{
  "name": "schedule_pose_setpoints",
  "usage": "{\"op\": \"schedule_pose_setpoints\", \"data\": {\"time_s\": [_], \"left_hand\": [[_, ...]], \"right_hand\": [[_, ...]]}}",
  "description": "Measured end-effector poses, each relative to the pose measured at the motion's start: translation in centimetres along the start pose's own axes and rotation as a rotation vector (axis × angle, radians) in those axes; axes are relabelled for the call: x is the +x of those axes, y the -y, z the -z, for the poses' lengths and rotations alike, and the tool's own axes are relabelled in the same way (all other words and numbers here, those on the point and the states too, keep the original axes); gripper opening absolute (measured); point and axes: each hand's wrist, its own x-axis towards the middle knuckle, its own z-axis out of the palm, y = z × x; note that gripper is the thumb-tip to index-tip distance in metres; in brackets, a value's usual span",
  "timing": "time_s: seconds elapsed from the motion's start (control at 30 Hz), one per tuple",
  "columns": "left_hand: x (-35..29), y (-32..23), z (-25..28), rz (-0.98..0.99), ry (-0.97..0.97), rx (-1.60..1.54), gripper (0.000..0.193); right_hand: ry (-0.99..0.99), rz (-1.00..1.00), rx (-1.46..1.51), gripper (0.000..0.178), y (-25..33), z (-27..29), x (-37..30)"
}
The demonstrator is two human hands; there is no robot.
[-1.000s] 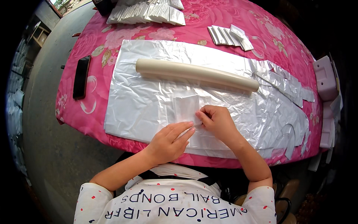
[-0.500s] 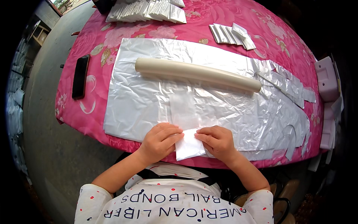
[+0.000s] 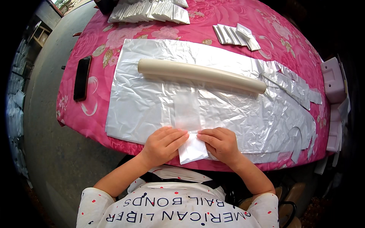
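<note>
A folded piece of thin white plastic film (image 3: 193, 151) hangs at the table's near edge, with its upper fold between my two hands. My left hand (image 3: 162, 145) is closed, its fingertips pinching the left side of that fold. On the other side, my right hand (image 3: 221, 144) pinches the fold with thumb and fingers. Beyond my fingertips a flat translucent strip of the film (image 3: 186, 110) runs away from me. It lies over a large crinkled silvery-white plastic sheet (image 3: 133, 110). My thumbs are partly hidden.
A cream-coloured tube (image 3: 201, 76) lies across the sheet. At the left is a black phone (image 3: 82, 78). Folded white packets (image 3: 152, 11) are bunched at the back, with several more (image 3: 237, 36) to their right. The pink floral tablecloth (image 3: 216, 11) covers the table.
My fingertips have come slightly closer together over the fold of the film. The tube, phone and packets have not moved.
</note>
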Motion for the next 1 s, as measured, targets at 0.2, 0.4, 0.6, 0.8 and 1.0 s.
{"op": "schedule_pose_setpoints", "data": {"time_s": [0.2,0.4,0.6,0.8,1.0], "left_hand": [[0.0,-0.5,0.4,-0.102,-0.033,-0.001,0.021],[-0.1,-0.6,0.4,-0.109,-0.024,-0.025,0.017],[0.0,-1.3,0.6,-0.224,-0.063,-0.033,0.013],[-0.4,-1.1,0.5,-0.227,-0.025,-0.097,0.018],[-0.4,0.2,0.8,-0.079,0.087,0.034,0.021]], "right_hand": [[-0.047,0.030,-0.012,0.030,0.5,-0.1,0.1],[-0.044,0.252,-0.028,0.024,1.5,0.8,-0.4],[-0.044,0.218,-0.043,0.024,1.6,0.9,-0.3],[0.018,0.108,-0.061,0.023,0.8,0.4,0.2],[0.061,0.084,-0.018,0.023,1.0,0.5,0.1]]}}
